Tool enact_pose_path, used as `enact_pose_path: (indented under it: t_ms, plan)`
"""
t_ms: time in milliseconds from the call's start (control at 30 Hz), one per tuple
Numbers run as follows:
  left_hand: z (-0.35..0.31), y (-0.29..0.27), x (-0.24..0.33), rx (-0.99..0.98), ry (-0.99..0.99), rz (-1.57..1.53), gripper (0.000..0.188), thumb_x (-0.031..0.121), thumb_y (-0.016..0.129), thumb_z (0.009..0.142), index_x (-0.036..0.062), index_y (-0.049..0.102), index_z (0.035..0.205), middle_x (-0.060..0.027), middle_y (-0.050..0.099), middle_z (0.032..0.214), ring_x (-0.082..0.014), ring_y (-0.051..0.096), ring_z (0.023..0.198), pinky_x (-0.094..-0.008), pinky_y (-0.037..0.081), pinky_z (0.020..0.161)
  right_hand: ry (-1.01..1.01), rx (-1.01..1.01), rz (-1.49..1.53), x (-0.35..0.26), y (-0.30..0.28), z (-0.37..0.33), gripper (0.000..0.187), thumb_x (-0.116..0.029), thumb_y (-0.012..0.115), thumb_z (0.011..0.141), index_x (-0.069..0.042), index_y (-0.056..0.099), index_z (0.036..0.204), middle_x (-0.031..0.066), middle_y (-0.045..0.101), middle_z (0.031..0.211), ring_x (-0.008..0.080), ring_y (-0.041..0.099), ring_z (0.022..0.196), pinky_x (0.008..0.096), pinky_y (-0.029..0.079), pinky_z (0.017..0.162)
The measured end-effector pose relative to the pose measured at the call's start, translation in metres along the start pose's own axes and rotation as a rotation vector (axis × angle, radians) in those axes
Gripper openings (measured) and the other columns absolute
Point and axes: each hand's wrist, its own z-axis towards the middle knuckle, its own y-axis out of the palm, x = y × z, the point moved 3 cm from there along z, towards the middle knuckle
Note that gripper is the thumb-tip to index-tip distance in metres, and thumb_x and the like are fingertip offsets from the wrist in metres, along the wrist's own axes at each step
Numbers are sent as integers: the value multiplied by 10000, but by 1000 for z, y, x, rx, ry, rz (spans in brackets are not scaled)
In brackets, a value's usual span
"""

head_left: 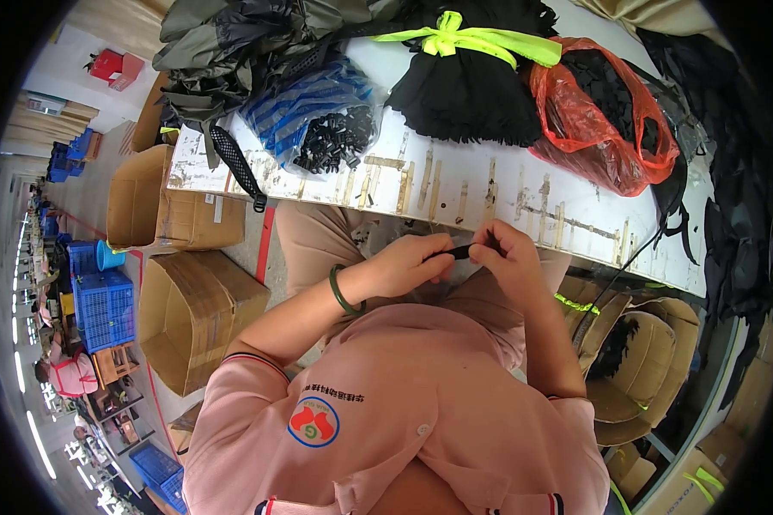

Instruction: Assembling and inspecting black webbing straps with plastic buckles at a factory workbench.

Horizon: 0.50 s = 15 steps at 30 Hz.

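Note:
Over my lap, just off the table's near edge, both hands are closed on one short black strap (461, 252). My left hand (410, 264) pinches its left end, the wrist circled by a green bangle (346, 292). My right hand (508, 260) grips the other end between thumb and fingers. Whether a small part sits on the strap is hidden by my fingers. Beyond them on the table lies a blue-striped clear plastic bag (296, 107), with small black plastic buckles (333, 140) spilling from its mouth.
The white table (464, 184) carries a black strap bundle (464, 99) tied with a yellow-green band (447, 36), a red plastic bag (575, 137) of black pieces, and dark fabric (223, 51). Cardboard boxes (202, 313) stand left and right. A person (73, 373) is far left.

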Motion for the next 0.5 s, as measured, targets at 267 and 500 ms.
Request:
enact_pose_path:
  t_ms: [267, 500]
  plan:
    - [0, 19, -16, 28, -39, -68, 164, 113, 402, 970, 11, 527, 1002, -55, 548, 748, -133, 522, 664, -271, 446, 626, 291, -282, 1108, 18, 6, -4, 81, -118, 611, 860, -86, 540, 838, 30, 548, 676, 40, 342, 480, 191, 252, 439]
    - [-4, 23, -20, 98, -40, -259, 159, 115, 405, 972, 17, 526, 1005, -23, 515, 723, -99, 485, 660, -241, 419, 606, 293, -102, 358, 1, 13, -4, 174, -232, 583, 914, -72, 564, 849, -14, 538, 663, 15, 378, 499, 170, 271, 442]
